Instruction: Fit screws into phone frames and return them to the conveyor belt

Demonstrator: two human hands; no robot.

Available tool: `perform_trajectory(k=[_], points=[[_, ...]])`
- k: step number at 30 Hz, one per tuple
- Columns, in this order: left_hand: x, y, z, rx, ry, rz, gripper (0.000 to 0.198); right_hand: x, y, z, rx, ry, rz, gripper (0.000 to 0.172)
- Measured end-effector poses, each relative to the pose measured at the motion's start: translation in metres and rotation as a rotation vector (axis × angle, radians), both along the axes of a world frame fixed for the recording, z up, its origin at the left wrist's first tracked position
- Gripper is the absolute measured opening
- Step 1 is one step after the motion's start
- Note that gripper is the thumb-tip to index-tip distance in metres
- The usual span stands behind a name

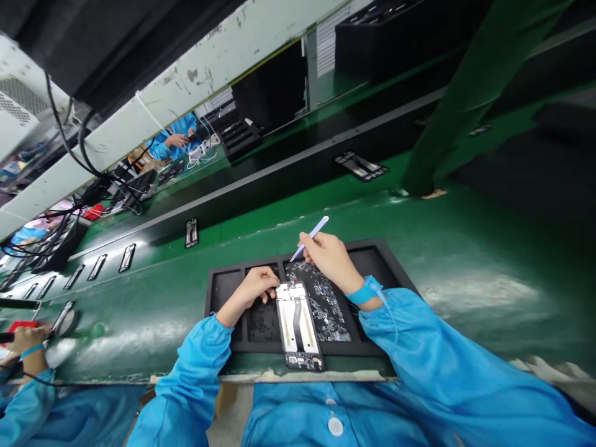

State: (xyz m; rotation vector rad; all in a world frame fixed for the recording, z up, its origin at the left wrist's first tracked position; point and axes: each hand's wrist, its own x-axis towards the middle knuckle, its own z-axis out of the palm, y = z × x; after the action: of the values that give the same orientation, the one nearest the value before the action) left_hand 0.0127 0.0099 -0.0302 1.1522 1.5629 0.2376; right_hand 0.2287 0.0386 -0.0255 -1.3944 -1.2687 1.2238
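Note:
My right hand [328, 257] grips slim pale lilac tweezers [316, 230], their tips pointing down and left just above the phone's upper end. An opened phone [298, 326], with silvery inner plates and a dark ribbon cable down its middle, lies slanted across a black compartment tray [357, 347]. At the phone's top left corner, the fingertips of my left hand [255, 287] are pinched together; anything between them is too small to make out. Many tiny shiny parts [328, 304] lie scattered in the tray compartment beneath my right hand.
Opened phones, one [361, 166] at upper right and another [191, 233] at left, lie on the green strip behind the bench. A slanted green post [447, 124] rises at right. A white beam [186, 77] crosses overhead. Co-worker's hands [28, 340] are at far left.

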Motion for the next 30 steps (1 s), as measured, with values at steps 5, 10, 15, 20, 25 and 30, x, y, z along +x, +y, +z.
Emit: perform_trajectory(k=[5, 10, 15, 20, 25, 30], points=[[0.004, -0.027, 0.032, 0.181, 0.109, 0.044, 0.035, 0.001, 0.001, -0.002, 0.005, 0.043, -0.05, 0.037], [0.04, -0.123, 0.039, 0.522, 0.333, 0.141, 0.075, 0.001, 0.0, -0.001, 0.001, 0.103, -0.084, 0.037], [0.079, -0.163, 0.002, 0.744, 0.667, 0.024, 0.083, 0.002, -0.005, 0.002, 0.016, 0.178, -0.148, 0.034], [0.075, -0.131, -0.002, 0.723, 0.698, 0.014, 0.08, 0.008, -0.006, 0.006, 0.072, 0.274, -0.315, 0.043], [0.07, -0.129, -0.005, 0.791, 0.686, 0.044, 0.084, 0.019, -0.002, 0.007, 0.115, 0.384, -0.412, 0.046], [0.058, -0.075, 0.013, 0.919, 0.683, 0.013, 0.079, 0.026, 0.001, 0.007, 0.111, 0.444, -0.471, 0.043]])
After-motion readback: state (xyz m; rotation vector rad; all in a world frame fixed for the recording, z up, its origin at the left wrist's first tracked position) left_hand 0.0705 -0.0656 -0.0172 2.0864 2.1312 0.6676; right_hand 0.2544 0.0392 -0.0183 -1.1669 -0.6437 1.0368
